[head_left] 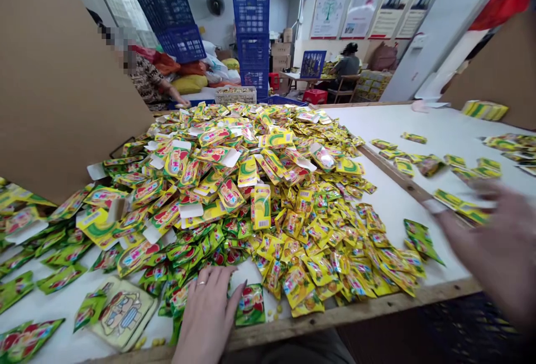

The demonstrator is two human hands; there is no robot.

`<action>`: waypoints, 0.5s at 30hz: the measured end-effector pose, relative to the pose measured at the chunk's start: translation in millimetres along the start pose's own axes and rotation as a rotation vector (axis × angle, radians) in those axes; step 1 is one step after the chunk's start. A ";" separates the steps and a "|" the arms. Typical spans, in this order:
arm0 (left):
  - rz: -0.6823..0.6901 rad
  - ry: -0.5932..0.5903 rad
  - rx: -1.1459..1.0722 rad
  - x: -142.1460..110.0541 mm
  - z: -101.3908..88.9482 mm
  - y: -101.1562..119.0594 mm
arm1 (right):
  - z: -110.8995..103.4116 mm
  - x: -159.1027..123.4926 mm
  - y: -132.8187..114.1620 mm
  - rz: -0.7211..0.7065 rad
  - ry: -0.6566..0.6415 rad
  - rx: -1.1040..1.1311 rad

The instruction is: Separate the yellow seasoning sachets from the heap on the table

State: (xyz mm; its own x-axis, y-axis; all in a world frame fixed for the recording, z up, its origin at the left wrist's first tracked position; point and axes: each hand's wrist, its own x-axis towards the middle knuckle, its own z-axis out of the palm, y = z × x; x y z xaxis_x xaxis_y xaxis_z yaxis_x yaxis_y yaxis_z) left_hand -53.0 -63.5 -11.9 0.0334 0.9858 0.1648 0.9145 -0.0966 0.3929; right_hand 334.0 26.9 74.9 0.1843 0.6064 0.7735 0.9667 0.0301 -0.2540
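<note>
A big heap of small yellow and green snack sachets (259, 185) covers the white table (389, 202), mixed with flat yellow cartons (261, 206). My left hand (208, 311) lies flat at the near edge, fingers spread over green sachets, thumb beside one green sachet (251, 305). A ring shows on one finger. My right hand (500, 247) is blurred at the right, above the table's corner, near a few sachets (460, 205); its fingers are smeared.
Cardboard sheets stand at the left (62, 85) and far right (498, 68). A wooden rail (397, 180) divides the table. Blue crates (251, 34) are stacked behind. One person (146, 76) sits at the far left, another (345, 65) at the back.
</note>
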 end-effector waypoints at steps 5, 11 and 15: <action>0.051 -0.007 0.237 -1.3 10.6 21.0 | 31.6 -87.3 -136.9 -0.393 -0.800 0.216; -0.037 -0.193 0.308 -0.7 16.2 42.6 | 45.0 -124.4 -183.5 -0.309 -1.022 0.160; -0.093 -0.299 0.317 15.1 5.9 41.7 | 61.1 -117.3 -161.3 -0.151 -0.833 0.451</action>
State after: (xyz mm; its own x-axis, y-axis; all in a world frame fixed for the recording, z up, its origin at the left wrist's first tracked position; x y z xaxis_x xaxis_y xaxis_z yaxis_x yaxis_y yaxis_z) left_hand -12.0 -51.8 1.6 0.0180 0.9892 -0.1454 0.9960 -0.0050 0.0890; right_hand 145.7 -0.5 -10.3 -0.2904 0.9360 0.1989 0.7785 0.3520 -0.5197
